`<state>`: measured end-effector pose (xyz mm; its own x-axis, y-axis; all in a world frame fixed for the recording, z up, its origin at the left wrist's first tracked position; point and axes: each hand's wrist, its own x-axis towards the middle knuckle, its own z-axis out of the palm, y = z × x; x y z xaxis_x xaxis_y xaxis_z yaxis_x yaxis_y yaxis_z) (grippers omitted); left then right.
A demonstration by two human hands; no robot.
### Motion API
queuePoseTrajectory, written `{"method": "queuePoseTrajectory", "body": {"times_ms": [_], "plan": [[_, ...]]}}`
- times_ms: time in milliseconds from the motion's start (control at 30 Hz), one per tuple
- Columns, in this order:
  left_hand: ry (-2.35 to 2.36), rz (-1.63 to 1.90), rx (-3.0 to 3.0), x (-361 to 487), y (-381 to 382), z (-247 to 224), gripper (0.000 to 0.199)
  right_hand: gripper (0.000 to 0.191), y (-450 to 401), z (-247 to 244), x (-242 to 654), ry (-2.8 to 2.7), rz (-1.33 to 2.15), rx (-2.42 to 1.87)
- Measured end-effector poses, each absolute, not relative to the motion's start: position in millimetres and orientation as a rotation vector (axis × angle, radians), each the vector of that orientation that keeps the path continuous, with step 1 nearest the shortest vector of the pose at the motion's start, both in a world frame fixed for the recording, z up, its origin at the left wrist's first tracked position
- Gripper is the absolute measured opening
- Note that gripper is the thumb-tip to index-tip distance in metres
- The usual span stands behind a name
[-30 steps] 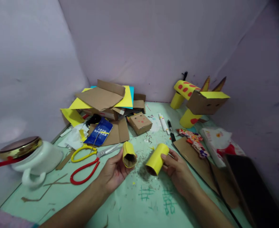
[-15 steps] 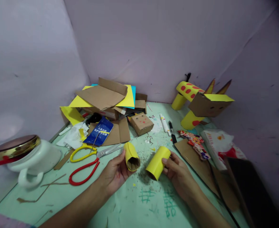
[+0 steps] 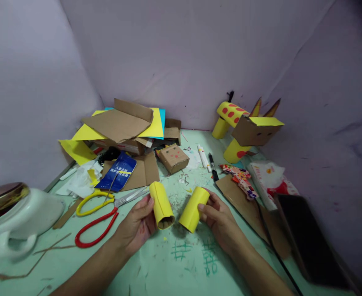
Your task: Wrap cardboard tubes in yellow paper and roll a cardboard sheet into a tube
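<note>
My left hand (image 3: 140, 224) is closed round a yellow paper-covered cardboard tube (image 3: 161, 203), whose hollow brown end faces me. A second yellow tube (image 3: 194, 209), tilted the other way, is pinched between the thumb and fingers of my right hand (image 3: 216, 213). The two tubes are close together but apart, above the pale green tabletop (image 3: 156, 267). Just left of my left hand lie scissors (image 3: 116, 209) with one yellow and one red handle. Beyond the tubes sits a small cardboard box (image 3: 174, 159) with a face drawn on it.
A yellow spotted cardboard animal (image 3: 248, 127) stands at the back right. Cardboard and coloured paper (image 3: 119, 123) are piled back left, near a blue packet (image 3: 117, 172). White markers (image 3: 203, 157), a black pen (image 3: 213, 167), a phone (image 3: 310, 242) and a white mug (image 3: 29, 218) lie around.
Both tubes have turned in my hands; the left one shows more of its side and seam. The view has shifted, so the surroundings appear further left.
</note>
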<state>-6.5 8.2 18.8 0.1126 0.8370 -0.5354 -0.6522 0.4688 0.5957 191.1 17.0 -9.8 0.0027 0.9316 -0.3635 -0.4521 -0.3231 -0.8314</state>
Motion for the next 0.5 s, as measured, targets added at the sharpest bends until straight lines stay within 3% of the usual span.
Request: {"method": "queuePoseTrajectory", "body": {"times_ms": [200,367,500], "plan": [[1.024,1.279,0.662,-8.7,-0.7,19.4,0.076,0.064,14.0,-9.5,196.5,-0.856,1.457,-1.050],[1.431,1.198,1.213,-16.6,-7.0,18.0,0.060,0.067,4.6,-8.4,201.1,-1.251,1.190,-1.112],[1.361,1.125,1.384,-14.2,-7.7,18.1,0.044,0.058,-0.3,-7.4,198.4,-1.526,1.017,-1.097]]}}
